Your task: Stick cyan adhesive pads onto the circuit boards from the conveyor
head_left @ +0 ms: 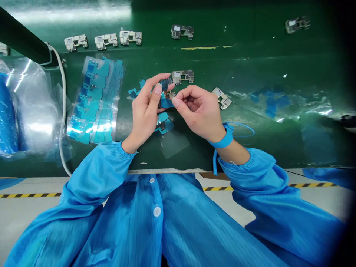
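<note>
My left hand is closed around a small metal circuit part with a blue film on it, held above the green belt. My right hand pinches at the same part from the right with thumb and forefinger. A blue wrist strap with a coiled cord sits on my right wrist. Under my hands lie peeled blue film scraps. A similar metal part lies just beyond my fingers, another just right of my right hand.
A clear sheet of blue film pieces lies left of my hands. Several more metal parts lie along the far belt, one at centre, one far right. A plastic bag and a white cable are at left.
</note>
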{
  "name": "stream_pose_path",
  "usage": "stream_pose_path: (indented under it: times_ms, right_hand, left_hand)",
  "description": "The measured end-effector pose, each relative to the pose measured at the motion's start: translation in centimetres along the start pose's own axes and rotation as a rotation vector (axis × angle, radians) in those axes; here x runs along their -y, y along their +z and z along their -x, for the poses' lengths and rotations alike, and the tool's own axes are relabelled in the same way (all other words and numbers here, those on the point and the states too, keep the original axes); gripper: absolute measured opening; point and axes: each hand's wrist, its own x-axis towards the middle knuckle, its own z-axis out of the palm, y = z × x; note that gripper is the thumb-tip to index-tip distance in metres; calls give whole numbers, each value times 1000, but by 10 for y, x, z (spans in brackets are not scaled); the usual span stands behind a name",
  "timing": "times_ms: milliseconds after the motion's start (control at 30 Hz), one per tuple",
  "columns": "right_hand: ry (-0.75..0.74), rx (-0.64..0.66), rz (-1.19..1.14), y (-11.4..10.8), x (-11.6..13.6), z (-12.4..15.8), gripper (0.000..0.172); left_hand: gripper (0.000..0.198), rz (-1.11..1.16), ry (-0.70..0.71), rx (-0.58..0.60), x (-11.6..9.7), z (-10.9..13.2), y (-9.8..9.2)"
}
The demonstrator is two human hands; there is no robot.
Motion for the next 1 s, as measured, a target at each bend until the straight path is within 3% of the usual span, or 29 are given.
stream_pose_path:
  times_ms: [267, 467, 600, 800, 1000]
  right_hand:
    - [134, 23, -136, 5, 6, 0, 53]
    - [137, 13, -157, 1, 20, 2, 51]
    - [94, -15, -159, -3, 27, 1, 46]
    - [115, 18, -151, -8, 24, -3, 47]
    - [112, -11, -167, 1, 18, 0, 48]
  left_hand:
    - [68, -8, 1, -45, -2, 3, 4]
    - [58, 8, 40, -116, -2, -13, -14]
    - [53, 110, -90, -16, -10, -17, -23]
    - [54, 174, -173, 170, -14, -10, -18]
    - [52, 204, -156, 200, -8, -8, -14]
